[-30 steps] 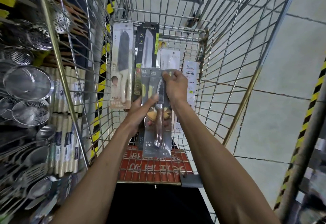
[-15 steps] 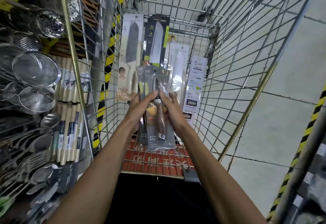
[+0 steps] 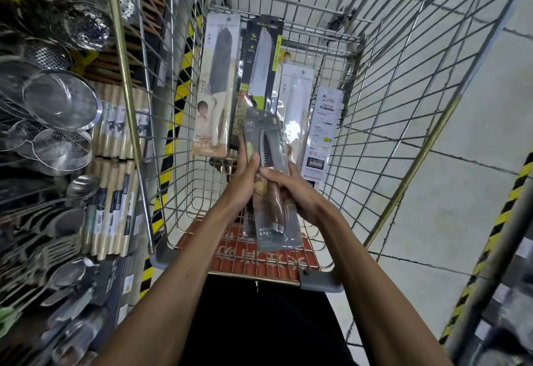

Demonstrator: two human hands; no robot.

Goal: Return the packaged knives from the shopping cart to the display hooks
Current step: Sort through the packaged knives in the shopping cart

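Over the shopping cart I hold a grey packaged serrated knife with a wooden handle. My left hand grips its left edge, together with another pack behind it. My right hand wraps the handle part from the right. Standing against the cart's far wall are a beige-carded knife pack, a black-carded knife pack, a white knife pack and a white printed card pack.
Shelves on the left hold hanging metal strainers, ladles and packs of wooden-handled utensils. The cart's red child-seat flap lies below my hands. Tiled floor with a yellow-black striped post lies to the right.
My right hand slid from the top of the grey pack down to its handle part. The pack rose out of the cart toward me.
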